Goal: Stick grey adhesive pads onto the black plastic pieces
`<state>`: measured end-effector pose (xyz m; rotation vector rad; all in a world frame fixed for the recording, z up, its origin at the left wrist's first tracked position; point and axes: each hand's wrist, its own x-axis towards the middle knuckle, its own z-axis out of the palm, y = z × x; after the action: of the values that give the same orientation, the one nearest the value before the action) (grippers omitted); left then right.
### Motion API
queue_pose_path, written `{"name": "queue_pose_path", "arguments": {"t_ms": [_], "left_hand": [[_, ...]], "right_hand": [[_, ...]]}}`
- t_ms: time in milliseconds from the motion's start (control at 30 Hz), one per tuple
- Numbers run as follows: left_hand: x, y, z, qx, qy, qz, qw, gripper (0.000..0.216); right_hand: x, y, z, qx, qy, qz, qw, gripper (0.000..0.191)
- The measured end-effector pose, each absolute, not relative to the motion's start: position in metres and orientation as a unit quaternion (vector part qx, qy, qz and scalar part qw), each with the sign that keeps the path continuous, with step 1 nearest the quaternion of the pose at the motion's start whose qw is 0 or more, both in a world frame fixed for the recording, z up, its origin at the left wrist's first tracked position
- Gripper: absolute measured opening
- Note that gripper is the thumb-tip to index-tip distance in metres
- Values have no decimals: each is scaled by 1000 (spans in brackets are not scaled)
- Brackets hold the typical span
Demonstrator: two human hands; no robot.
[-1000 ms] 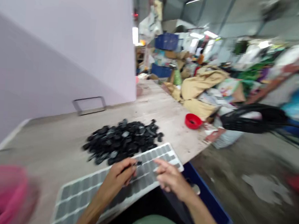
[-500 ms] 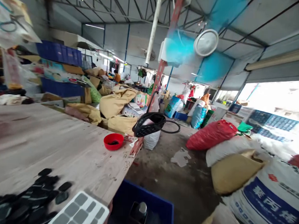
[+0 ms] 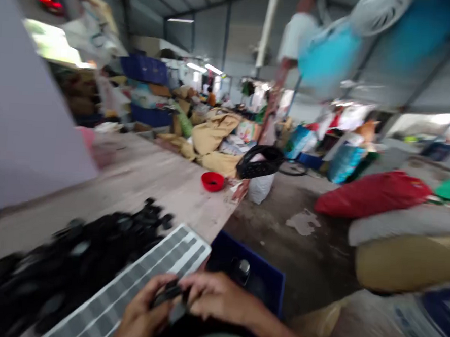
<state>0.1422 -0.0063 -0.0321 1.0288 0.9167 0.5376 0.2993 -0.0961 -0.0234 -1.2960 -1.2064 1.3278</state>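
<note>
Near the bottom middle, my left hand (image 3: 146, 308) and my right hand (image 3: 211, 295) meet over the tray's near end. Between them is a small black piece (image 3: 169, 293), gripped by the fingers of both; blur hides its exact kind. Under and beside the left hand lies a long white tray (image 3: 138, 275) with rows of grey rectangular patches. A large heap of small black pieces (image 3: 102, 242) spreads over the wooden table (image 3: 133, 168) to the left of the tray.
A red bowl (image 3: 212, 182) sits near the table's far corner. Below the table's right edge stands a blue crate (image 3: 271, 283) with a shiny metal-topped thing inside. A black bag (image 3: 259, 163) hangs by the post. Sacks, including a red one (image 3: 376, 195), lie along the right.
The view has swung left and down, smearing the picture. Both hands have come into sight, holding a black piece. More of the tray and the black heap now shows.
</note>
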Motion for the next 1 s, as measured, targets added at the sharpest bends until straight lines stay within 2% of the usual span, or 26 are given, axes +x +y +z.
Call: {"name": "queue_pose_path", "arguments": {"t_ms": [100,233,367,533,1000], "left_hand": [[136,-14,-32,438,374,237,783,41],[136,-18,-30,393,358,242,811,41],[135,-20,-32,391,334,258,818,38],[137,-16,-39,394,349,258,810,37],[140,-13,-48,406,369,261,794,35]], "right_hand": [[298,-96,-31,-572,-480,416,519,35],[296,-92,-30,-610,-561,284,482,20],[291,-89,-30,-600,-635,210,439,18],[290,-85,-37,-602,-667,170,404,21],[290,-81,-44,-612,-684,167,360,21]]}}
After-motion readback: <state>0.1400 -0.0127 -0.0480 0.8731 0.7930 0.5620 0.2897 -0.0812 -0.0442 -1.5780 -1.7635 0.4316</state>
